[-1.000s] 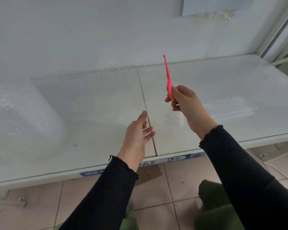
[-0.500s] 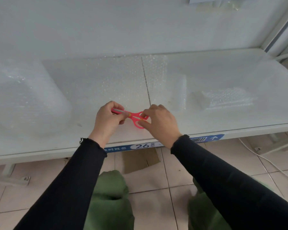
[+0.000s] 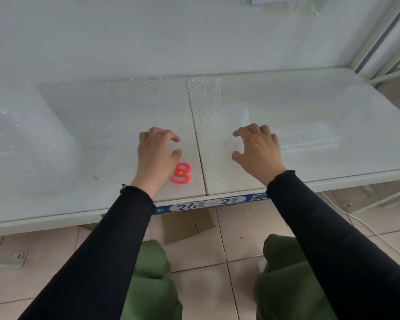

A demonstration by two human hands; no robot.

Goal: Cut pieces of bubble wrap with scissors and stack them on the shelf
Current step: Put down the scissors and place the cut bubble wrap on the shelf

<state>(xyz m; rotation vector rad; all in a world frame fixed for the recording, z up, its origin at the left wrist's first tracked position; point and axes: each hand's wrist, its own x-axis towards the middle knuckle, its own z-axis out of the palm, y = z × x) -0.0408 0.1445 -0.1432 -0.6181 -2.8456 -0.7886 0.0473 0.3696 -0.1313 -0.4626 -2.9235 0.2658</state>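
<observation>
Both hands are held palm-down over the white shelf, apart from each other, one on each side of the seam where two shelf panels meet. The left hand has its fingers bent in a loose claw, thumb spread away from the index finger, and nothing shows in its grip. Its fingertips point down at the clear bubble wrap sheet spread flat across the shelf, but whether they press on the sheet cannot be told. The right hand mirrors it: fingers curved and slightly spread, thumb out, nothing held, its tips over the right-hand edge of the same sheet. The pink scissors lie on the shelf just beside the left wrist, towards the seam. Only their two handle loops with a small orange spot show, and the blades are hidden under the hand. To the far left stands a big bubble wrap roll, joined to the flat sheet. To the right of the right hand lies a small stack of cut bubble wrap pieces, close to the knuckles but apart from them. A blue and white label reading "26 - 2" sits on the shelf's front edge between the black sleeves.
</observation>
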